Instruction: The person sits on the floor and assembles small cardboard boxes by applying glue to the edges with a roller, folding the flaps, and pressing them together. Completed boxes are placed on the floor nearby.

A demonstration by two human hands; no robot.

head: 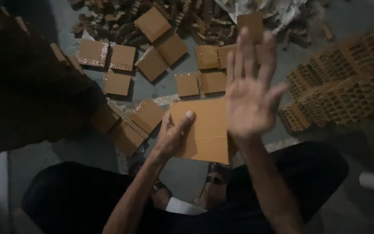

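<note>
Left hand (172, 136) gripping cardboard sheet (204, 130), blurred right hand (249, 93) hiding its edge

Matt brown cardboard, in the hand and on a smooth grey floor

The cardboard sheet (204, 130) pinched by the left hand (172, 136) looks matt, smooth paperboard with one crease line. At 12 o'clock, flat cardboard squares (152, 56) show the same dull finish, some edged with glinting specks. At 2 o'clock the stacked cardboard grids (347, 73) look rough and ribbed. The floor (169, 86) reads as smooth, faintly sheened concrete.
</note>
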